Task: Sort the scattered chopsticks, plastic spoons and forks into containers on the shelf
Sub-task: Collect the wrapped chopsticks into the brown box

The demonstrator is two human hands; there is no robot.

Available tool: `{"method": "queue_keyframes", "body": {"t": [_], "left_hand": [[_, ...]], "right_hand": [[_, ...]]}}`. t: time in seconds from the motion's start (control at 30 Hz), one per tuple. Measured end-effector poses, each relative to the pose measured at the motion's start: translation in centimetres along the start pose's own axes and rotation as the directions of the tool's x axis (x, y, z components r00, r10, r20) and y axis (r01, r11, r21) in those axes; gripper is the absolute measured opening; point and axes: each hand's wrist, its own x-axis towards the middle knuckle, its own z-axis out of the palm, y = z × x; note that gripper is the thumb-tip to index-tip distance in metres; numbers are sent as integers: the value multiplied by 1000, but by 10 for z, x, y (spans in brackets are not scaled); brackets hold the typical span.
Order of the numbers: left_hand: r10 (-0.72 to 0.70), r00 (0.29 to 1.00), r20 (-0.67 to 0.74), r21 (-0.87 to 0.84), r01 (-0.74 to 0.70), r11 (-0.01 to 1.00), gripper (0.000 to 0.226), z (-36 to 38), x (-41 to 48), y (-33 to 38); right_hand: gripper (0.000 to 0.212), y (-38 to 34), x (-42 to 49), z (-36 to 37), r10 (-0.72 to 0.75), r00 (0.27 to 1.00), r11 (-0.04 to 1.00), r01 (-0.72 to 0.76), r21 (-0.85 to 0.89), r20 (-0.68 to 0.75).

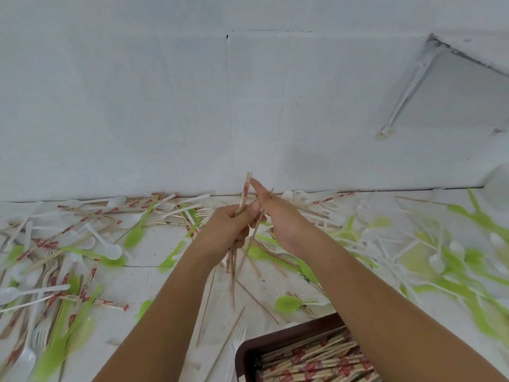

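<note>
My left hand [230, 230] is closed around a bundle of chopsticks [245, 194], whose red-patterned tops stick up above the fist and whose lower ends hang below it. My right hand [278, 219] sits right beside it with fingers stretched out flat, touching a thin chopstick [254, 235] at the bundle. Loose chopsticks [82, 216], white spoons [111, 250], green spoons [133, 237] and forks [239, 334] lie scattered over the white surface. A brown tray [275, 343] at the bottom right holds several chopsticks laid side by side.
A white tiled wall [165, 106] rises directly behind the littered surface. A white shelf bracket [407, 86] and the underside of a shelf sit at the upper right. A pale round container [498, 188] shows at the right edge.
</note>
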Motion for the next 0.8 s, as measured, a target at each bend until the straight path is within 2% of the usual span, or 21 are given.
{"method": "queue_keyframes", "body": {"t": [0.07, 0.13, 0.23, 0.3, 0.4, 0.47, 0.57, 0.7, 0.8], "left_hand": [[-16, 998, 63, 83, 11, 997, 20, -14, -1, -5], [-23, 995, 97, 80, 15, 997, 22, -25, -3, -13], [-27, 999, 45, 97, 22, 995, 30, -38, -6, -17], [42, 999, -21, 140, -39, 989, 31, -44, -9, -17], [260, 956, -137, 230, -225, 947, 28, -44, -25, -9], [360, 909, -209, 161, -332, 930, 24, -40, -41, -7], [430, 850, -306, 41, -439, 897, 26, -36, -58, -10], [391, 821, -416, 39, -414, 910, 26, -25, -65, -31], [372, 813, -448, 186, -322, 928, 39, -13, -66, -54]], "right_hand": [[49, 10, 6, 2, 51, 999, 999, -51, 1, 14], [58, 22, 10, -1, 81, 991, 995, -86, 45, 109], [55, 33, 17, -9, 95, 978, 986, -118, 119, 188], [50, 36, 18, -16, 118, 986, 982, -133, 136, 115], [32, 40, 21, -23, 116, 989, 991, -108, 82, -96], [29, 45, 23, -28, 94, 980, 995, -84, 61, -176], [30, 51, 21, -34, 41, 977, 998, -31, 50, -208], [28, 58, 14, -33, -12, 978, 1000, 10, -10, -210], [25, 61, 11, -30, -33, 984, 996, 18, -89, -174]]}}
